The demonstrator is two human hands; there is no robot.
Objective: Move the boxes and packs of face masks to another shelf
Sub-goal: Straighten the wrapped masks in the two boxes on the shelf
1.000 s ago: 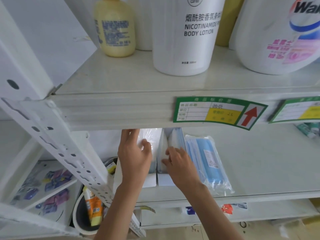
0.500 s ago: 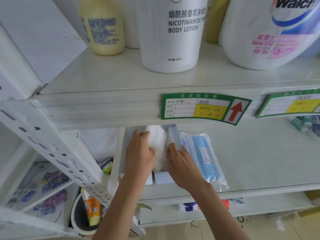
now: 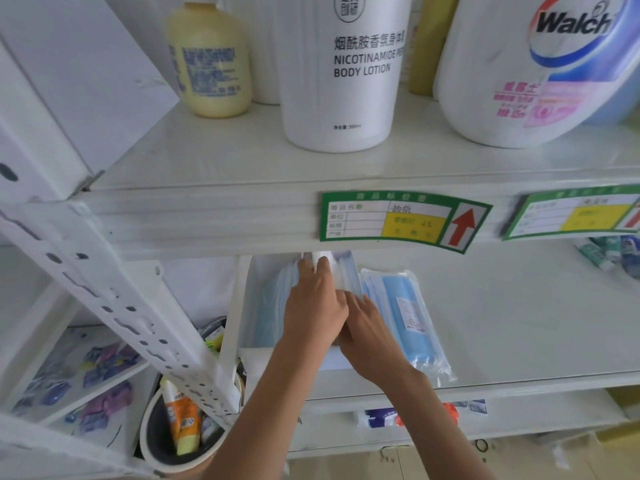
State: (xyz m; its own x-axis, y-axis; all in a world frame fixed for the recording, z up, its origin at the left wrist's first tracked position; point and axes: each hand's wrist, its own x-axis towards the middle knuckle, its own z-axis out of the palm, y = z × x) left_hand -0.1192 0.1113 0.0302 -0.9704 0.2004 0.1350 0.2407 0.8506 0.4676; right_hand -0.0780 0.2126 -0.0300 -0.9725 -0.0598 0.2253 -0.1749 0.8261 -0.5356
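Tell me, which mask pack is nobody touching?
The clear pack of blue masks lying flat, right of both hands. The left hand and right hand reach into the other packs beside it.

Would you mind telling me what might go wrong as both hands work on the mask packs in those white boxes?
1. The left hand and right hand crowd the same upright packs in the white boxes; an uneven grip could let slippery packs slide out.
2. The loose blue mask pack lies right beside the right hand near the shelf edge and might get nudged off.
3. The upper shelf lip hides the box backs, so fingers work blind.
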